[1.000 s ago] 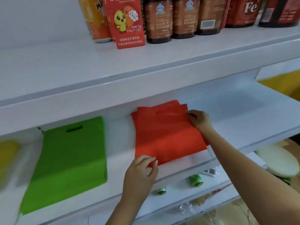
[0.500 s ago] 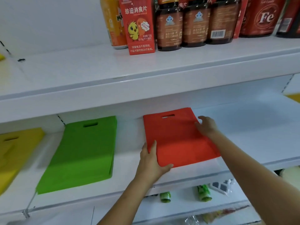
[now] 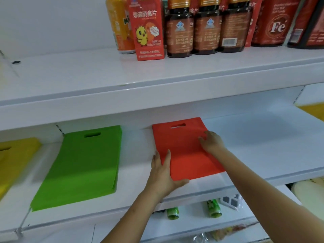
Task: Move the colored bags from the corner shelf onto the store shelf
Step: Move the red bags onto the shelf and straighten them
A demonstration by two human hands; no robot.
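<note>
A stack of flat red bags (image 3: pixel 184 149) lies on the white middle shelf (image 3: pixel 263 148), handle cut-out at the back. My left hand (image 3: pixel 163 172) rests against the stack's front left corner, fingers straight along the left edge and thumb along the front edge. My right hand (image 3: pixel 211 141) lies flat on the stack's right side with fingers spread. A stack of green bags (image 3: pixel 82 165) sits to the left on the same shelf. At the far left edge lie yellow bags (image 3: pixel 14 158).
The upper shelf (image 3: pixel 157 74) carries an orange can (image 3: pixel 119 25), a red box with a chick picture (image 3: pixel 147 28), brown jars (image 3: pixel 203 28) and red "Fe" containers (image 3: pixel 275 23). Below, green packets (image 3: pixel 213 207) lie on a lower shelf. Something yellow (image 3: pixel 312 111) shows at the right.
The fanned, skewed red bags have been squared into a neat stack. My left hand shifted from the front edge to the front left corner. The view swung right and up.
</note>
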